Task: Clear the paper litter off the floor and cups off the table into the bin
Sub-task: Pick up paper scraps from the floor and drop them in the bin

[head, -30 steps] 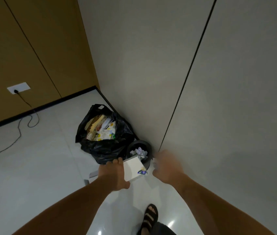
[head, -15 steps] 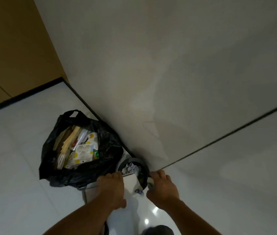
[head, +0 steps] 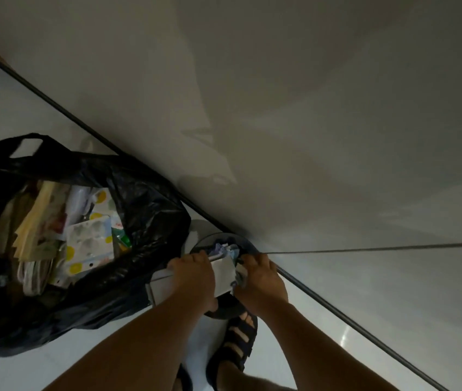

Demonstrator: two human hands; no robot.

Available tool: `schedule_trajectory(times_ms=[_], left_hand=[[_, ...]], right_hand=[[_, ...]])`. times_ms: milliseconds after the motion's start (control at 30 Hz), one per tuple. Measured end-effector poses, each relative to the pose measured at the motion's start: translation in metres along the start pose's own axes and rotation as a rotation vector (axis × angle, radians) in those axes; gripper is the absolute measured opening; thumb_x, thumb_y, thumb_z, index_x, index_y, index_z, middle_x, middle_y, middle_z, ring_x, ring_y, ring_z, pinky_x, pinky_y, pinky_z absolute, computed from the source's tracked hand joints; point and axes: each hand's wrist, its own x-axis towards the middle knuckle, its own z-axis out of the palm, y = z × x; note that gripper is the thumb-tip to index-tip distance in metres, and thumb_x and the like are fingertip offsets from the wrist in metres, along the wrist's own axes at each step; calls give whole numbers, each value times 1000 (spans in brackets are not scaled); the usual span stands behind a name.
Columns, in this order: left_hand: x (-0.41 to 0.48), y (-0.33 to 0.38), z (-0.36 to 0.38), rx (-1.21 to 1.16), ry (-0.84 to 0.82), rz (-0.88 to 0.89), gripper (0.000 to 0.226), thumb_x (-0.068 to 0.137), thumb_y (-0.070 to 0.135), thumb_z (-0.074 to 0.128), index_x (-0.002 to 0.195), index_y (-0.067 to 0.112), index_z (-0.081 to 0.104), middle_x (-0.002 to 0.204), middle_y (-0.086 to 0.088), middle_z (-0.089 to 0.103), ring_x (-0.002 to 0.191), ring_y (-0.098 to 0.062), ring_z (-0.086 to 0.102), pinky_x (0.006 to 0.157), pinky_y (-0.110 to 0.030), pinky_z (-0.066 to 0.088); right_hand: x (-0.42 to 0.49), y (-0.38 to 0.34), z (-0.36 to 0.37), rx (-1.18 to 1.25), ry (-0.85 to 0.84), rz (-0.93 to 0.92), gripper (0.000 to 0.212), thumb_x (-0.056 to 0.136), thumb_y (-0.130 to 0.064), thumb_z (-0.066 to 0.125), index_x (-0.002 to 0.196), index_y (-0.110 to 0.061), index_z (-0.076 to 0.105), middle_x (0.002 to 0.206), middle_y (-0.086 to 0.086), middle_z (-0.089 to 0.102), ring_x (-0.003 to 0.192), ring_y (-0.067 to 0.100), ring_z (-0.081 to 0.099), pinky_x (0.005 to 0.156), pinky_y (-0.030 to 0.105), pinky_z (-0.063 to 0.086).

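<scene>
A sandalled foot (head: 235, 345) stands on the pale floor (head: 303, 331), nearest me. Above it, both hands hold paper litter over the round dark bin (head: 241, 244): the left hand (head: 193, 280) clasps a white sheet (head: 222, 273), the right hand (head: 261, 280) pinches crumpled scraps (head: 239, 273). Beside the bin slumps a stuffed black rubbish bag (head: 139, 198), against the wall (head: 309, 108).
</scene>
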Motion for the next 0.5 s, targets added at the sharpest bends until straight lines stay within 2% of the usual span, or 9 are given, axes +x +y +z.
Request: schedule_trajectory(times_ms=[100, 200, 333, 500], left_hand=[[10, -1, 2, 22, 81, 59, 116, 68, 70, 61, 148, 4, 10, 145, -17, 31, 126, -36, 37, 102, -54, 30], [-1, -11, -8, -32, 187, 123, 111, 70, 69, 59, 149, 7, 11, 148, -15, 29, 128, -36, 35, 106, -55, 25], [-45, -23, -35, -78, 184, 147, 101, 75, 65, 54, 149, 10, 12, 147, -13, 30, 129, -35, 33, 104, -54, 26], [-116, -29, -88, -112, 200, 221, 97, 72, 68, 49, 148, 16, 17, 148, -8, 32, 130, -31, 32, 104, -51, 29]], right_hand=[[9, 6, 10, 97, 21, 1, 82, 82, -41, 69, 149, -27, 24, 152, -2, 22, 133, 22, 37, 103, 36, 45], [-12, 7, 3, 162, 38, 13, 77, 85, -39, 64, 149, -30, 23, 155, -5, 18, 135, 22, 36, 104, 37, 46], [-71, 7, -26, 91, -14, 62, 73, 89, -43, 60, 149, -30, 22, 157, -3, 18, 137, 21, 33, 102, 33, 43], [-145, -11, -90, 76, -7, 143, 79, 91, -55, 56, 154, -34, 14, 163, -3, 6, 148, 23, 16, 111, 39, 35]])
